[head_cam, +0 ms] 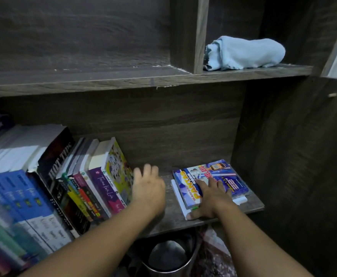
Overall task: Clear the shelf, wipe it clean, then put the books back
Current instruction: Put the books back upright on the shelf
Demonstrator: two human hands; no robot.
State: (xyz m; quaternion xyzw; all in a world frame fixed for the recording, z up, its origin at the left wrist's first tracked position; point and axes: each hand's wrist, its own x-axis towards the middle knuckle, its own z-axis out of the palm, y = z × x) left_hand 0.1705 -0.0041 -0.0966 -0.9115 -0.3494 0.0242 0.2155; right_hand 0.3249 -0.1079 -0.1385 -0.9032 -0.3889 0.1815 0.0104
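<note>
In the head view, "HOT TIPS" is read on a black book [57,158] and "Terima Kasih" on a purple spine [105,188], both in the leaning row of books [33,196] on the lower shelf [171,212]. "PANTAS" and "MELAYU" are printed on the blue book [229,176], laid flat on a white book [178,198] at the shelf's right end. The right hand [211,198] is pressed on that blue cover, its grip spread flat. The left hand [148,188], blurred, is held with straight fingers just beside the yellow book [117,168]; contact cannot be told. A cloth [247,52] lies on the upper shelf [103,80].
</note>
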